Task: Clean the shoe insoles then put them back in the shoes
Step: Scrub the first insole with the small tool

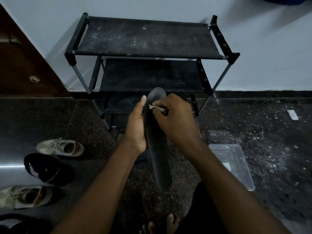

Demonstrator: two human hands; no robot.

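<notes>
1. Gripped the dark insole (156,142) in the left hand (136,127) along its nine o'clock edge, thumb laid up the rim and the other fingers hidden behind. Held it in the air, long axis from twelve to six o'clock. Probably braced that way so the flexible piece would not bend under rubbing.
2. Pinched a small pale cloth (156,108) in the clenched fingers of the right hand (175,120) and pressed it to the insole's face near the twelve o'clock end. Judged as mid-wipe, with the cleaning step unfinished.
3. Noted shoes on the floor at eight o'clock, well apart from the hands: a beige sneaker (60,147), a black sneaker (42,168) and a second beige sneaker (25,196). Likely parked within reach for returning the insoles.
4. Noted a clear plastic tub (236,164) at four o'clock, just beside the right forearm. Could not tell its contents.
5. Saw the shoe rack (146,38) at twelve o'clock, its lower shelves showing just past the insole's far tip. Little spare room judged that way, and more toward six o'clock and between the forearms. Bare toes (170,220) sat at six o'clock, under the insole's near end.
</notes>
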